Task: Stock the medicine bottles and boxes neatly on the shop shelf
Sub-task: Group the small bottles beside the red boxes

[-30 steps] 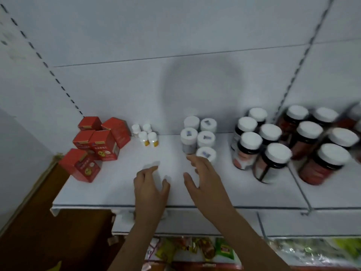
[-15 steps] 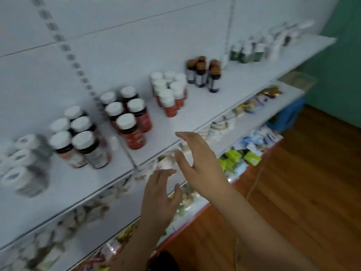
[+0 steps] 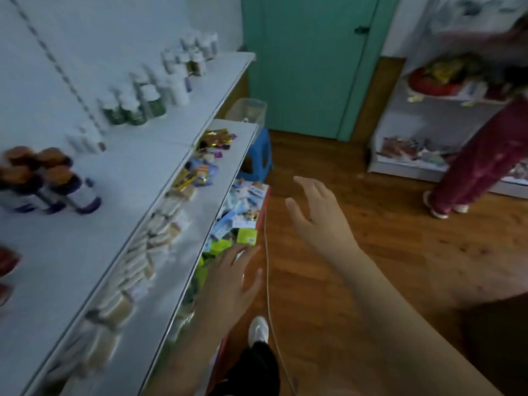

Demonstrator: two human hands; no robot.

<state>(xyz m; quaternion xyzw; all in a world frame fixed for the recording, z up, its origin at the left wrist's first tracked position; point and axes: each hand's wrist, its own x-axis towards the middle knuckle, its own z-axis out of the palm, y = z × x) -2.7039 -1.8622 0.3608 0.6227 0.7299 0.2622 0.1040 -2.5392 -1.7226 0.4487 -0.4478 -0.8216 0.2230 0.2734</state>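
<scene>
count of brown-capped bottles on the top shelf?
4 brown-capped bottles, clustered at the near left of the top shelf: two behind, two in front. Blurred; others may be hidden or cut off at the left edge.

Shelf (image 3: 85, 238) white. Door (image 3: 308, 67) teal-green. Floor (image 3: 400, 252) brown wood grain. Stool (image 3: 257, 155) blue. Amber-capped bottles (image 3: 48, 181) with purple-and-white labels. Green bottles (image 3: 134, 110), white caps. Other person's trousers (image 3: 480, 161) maroon.

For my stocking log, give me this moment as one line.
left hand: open, empty | right hand: open, empty | white top shelf: brown-capped dark bottles standing | stage: between items
</scene>
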